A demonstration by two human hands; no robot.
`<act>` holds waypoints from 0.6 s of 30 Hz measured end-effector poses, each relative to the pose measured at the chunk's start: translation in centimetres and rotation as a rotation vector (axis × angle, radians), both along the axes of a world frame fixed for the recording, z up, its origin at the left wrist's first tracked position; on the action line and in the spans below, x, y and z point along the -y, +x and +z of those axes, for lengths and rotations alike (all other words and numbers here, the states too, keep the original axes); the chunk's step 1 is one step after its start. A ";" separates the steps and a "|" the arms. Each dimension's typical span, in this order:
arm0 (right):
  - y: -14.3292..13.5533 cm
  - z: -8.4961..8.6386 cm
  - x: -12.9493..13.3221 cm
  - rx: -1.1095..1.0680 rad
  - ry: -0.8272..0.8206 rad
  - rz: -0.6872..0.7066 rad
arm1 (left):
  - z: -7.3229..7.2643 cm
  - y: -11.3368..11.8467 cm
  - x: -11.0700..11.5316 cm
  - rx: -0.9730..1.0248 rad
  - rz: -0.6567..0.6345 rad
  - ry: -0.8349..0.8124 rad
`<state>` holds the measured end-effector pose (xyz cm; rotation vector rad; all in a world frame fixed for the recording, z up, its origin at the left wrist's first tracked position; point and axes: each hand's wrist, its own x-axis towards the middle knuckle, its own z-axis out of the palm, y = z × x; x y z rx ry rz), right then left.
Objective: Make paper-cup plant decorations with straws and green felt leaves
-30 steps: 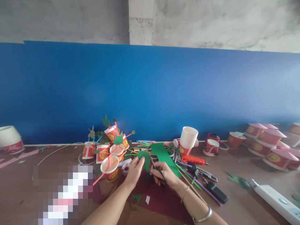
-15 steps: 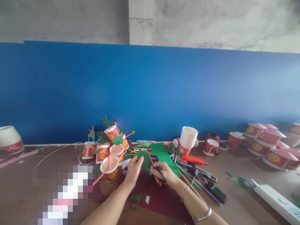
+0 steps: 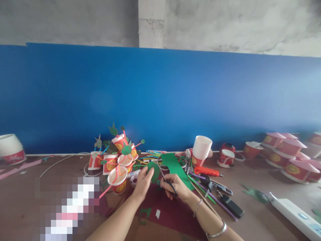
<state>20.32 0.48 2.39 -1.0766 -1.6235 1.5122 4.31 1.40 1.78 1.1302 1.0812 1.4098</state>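
Green paper disc (image 3: 154, 174) now rounder: trimming advanced, I judge. Left fingers (image 3: 143, 172) pinch it; right fingers (image 3: 165, 185) hold black-handled metal scissors (image 3: 173, 188).

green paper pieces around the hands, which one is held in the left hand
The rounded piece pinched by the left hand, beside the scissors; the long sheet lies beyond the right hand, the curled scrap nearer the camera.

The head camera faces a blue panel (image 3: 160, 97) across the table (image 3: 20, 201).
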 end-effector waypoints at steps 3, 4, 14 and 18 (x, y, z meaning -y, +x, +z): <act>0.0 0.0 0.0 0.004 -0.007 0.001 | 0.1 0.1 0.1 0.002 0.018 0.002; 0.0 0.1 0.0 0.002 -0.007 0.002 | 0.2 0.1 0.1 0.007 0.014 -0.005; -0.3 0.4 -0.1 -0.057 0.039 -0.171 | 0.9 0.4 0.7 0.000 -0.342 -0.068; -0.5 0.3 0.1 -0.084 0.056 -0.170 | 0.7 0.8 0.9 0.051 -0.312 -0.146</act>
